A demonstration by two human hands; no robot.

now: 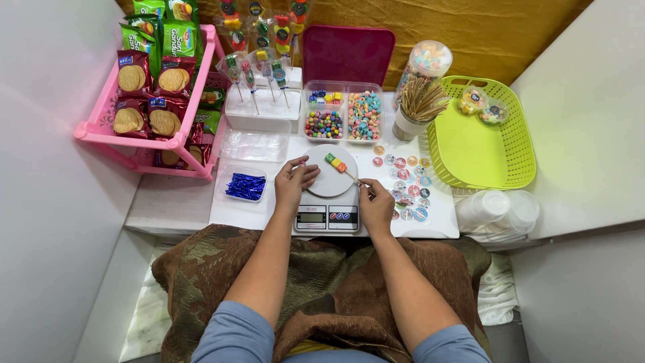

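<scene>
A small white kitchen scale (328, 214) with a round grey platform (332, 181) sits at the table's front edge. My right hand (375, 206) pinches the end of a thin wooden skewer (352, 177) that carries green, yellow and red candy cubes (335, 162) over the platform. My left hand (293, 183) rests on the platform's left rim, fingers curled, holding nothing that I can see. Behind the scale stands a clear divided box (342, 115) with colourful candies.
A pink rack (144, 138) of biscuit packets stands at the left. A tray of blue twist ties (245, 186), a cup of skewers (418, 107), round stickers (407, 181), a green basket (480, 138), stacked plastic cups (497, 208) and finished candy skewers (259, 70) surround the scale.
</scene>
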